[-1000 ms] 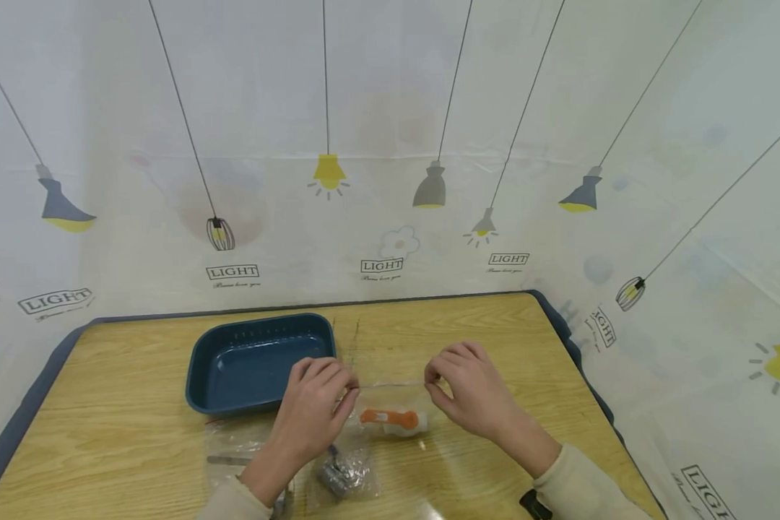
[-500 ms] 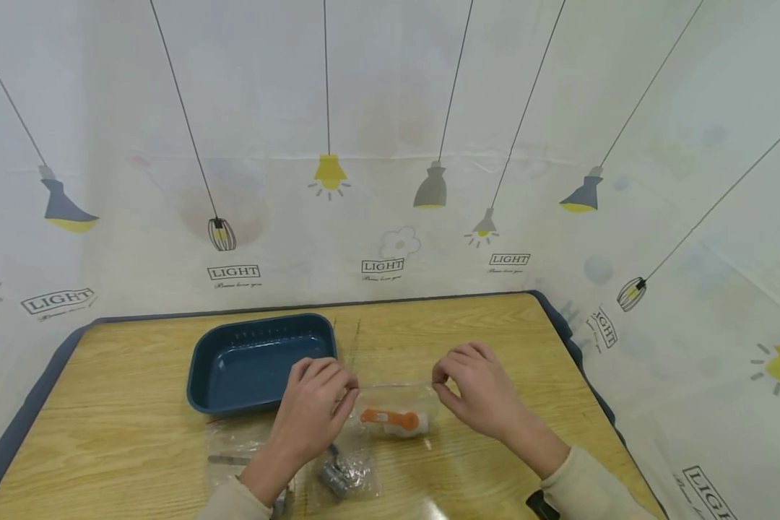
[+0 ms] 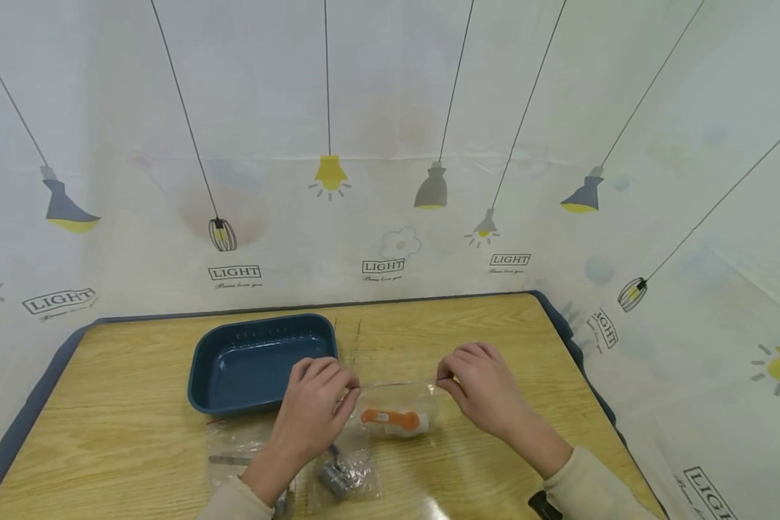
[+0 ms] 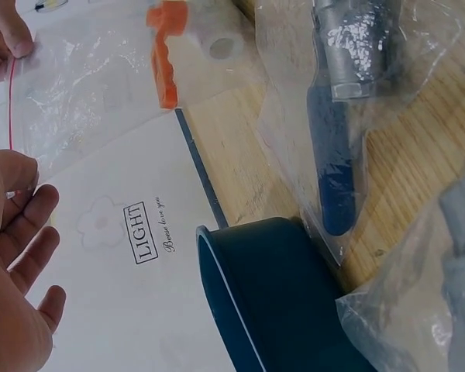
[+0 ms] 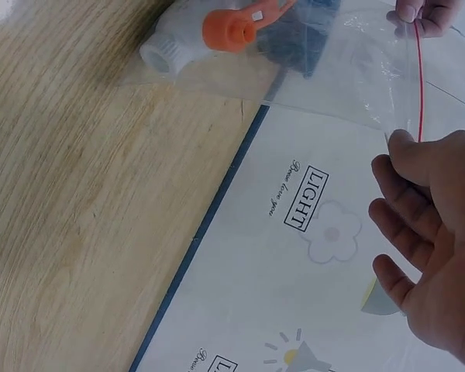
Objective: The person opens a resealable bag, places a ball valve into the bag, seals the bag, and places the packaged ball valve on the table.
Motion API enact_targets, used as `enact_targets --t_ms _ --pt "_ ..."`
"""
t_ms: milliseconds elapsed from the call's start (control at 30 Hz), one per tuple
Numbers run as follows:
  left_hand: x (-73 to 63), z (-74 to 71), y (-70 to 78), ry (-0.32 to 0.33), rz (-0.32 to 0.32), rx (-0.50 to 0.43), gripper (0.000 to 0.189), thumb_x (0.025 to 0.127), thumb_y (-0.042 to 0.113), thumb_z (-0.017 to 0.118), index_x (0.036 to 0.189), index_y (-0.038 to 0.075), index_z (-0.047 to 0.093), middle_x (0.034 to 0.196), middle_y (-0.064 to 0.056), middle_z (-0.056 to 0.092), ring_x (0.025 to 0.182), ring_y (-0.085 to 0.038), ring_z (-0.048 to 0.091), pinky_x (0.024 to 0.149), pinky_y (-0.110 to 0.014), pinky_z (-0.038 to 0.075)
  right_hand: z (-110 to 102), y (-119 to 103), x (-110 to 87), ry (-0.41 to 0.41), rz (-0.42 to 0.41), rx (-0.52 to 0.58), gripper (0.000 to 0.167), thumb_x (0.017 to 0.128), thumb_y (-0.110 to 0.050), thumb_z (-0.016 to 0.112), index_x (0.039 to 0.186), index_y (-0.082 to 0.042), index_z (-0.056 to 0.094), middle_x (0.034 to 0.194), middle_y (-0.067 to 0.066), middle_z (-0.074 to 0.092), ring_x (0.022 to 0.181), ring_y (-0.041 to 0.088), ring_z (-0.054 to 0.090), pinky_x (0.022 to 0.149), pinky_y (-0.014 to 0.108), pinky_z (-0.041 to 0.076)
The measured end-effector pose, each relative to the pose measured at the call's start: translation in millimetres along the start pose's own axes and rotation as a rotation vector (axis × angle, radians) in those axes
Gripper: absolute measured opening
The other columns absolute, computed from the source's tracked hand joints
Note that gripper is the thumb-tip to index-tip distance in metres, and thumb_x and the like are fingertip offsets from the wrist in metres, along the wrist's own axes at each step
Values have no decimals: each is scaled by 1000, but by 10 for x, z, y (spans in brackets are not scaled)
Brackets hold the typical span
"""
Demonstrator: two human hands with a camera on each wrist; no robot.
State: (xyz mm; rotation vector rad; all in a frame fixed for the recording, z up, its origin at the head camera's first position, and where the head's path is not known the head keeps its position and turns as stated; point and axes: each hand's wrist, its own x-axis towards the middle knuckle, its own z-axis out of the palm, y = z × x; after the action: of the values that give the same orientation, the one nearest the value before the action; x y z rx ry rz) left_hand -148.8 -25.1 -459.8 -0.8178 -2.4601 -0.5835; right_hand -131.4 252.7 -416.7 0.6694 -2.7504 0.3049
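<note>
A clear zip bag (image 3: 396, 399) with a red zip line hangs between my two hands. My left hand (image 3: 318, 404) pinches its top left corner between thumb and index finger. At the top right corner, the thumb and index finger of my right hand (image 3: 482, 390) pinch it too; the other fingers are loosely bent in the right wrist view. Inside the bag's lower part lies an object with an orange lever-like part (image 5: 229, 31) and a white tubular body (image 4: 217, 35); its exact kind is unclear. The zip looks closed along the stretch between the hands.
A dark blue rectangular tray (image 3: 198, 375) stands behind my left hand. Near my left forearm, a clear bag (image 3: 344, 473) holds a grey metal piece with a blue handle (image 4: 333, 167). Another clear bag (image 3: 224, 437) lies partly beneath that forearm. Printed cloth (image 3: 390, 217) surrounds the wooden table.
My right hand has moved a little to the right along the bag's top edge. The left hand keeps its place at the left corner.
</note>
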Motion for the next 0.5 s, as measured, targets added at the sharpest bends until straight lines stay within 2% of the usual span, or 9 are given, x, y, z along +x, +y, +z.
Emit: enact_targets --t_ms 100,233,367,500 --pt "0 5 4 -1 2 -3 7 88 24 72 87 27 66 86 14 67 98 -14 60 95 -44 41 1 -4 6 4 3 -11 13 85 -20 76 84 -23 63 83 -12 66 90 13 59 95 42 43" --pt "7 8 26 6 9 -10 7 87 24 72 86 27 66 85 14 67 98 -14 60 95 -44 41 3 -69 40 -10 -22 -47 16 84 -21 76 95 -22 65 92 -11 67 95 14 60 95 41 44" --pt "24 18 69 33 30 -6 8 85 25 74 84 26 66 84 14 67 97 -14 60 95 -44 41 60 -247 128 1 -110 -76 23 86 -27 74 107 -21 66 101 -8 68 100 15 60 95 39 44" --pt "46 26 115 63 54 -14 9 85 25 75 83 26 66 83 13 67 94 -14 60 94 -43 41 144 -467 257 33 -205 -70 14 91 -29 68 104 -23 67 99 -10 68 99 13 61 93 36 45"
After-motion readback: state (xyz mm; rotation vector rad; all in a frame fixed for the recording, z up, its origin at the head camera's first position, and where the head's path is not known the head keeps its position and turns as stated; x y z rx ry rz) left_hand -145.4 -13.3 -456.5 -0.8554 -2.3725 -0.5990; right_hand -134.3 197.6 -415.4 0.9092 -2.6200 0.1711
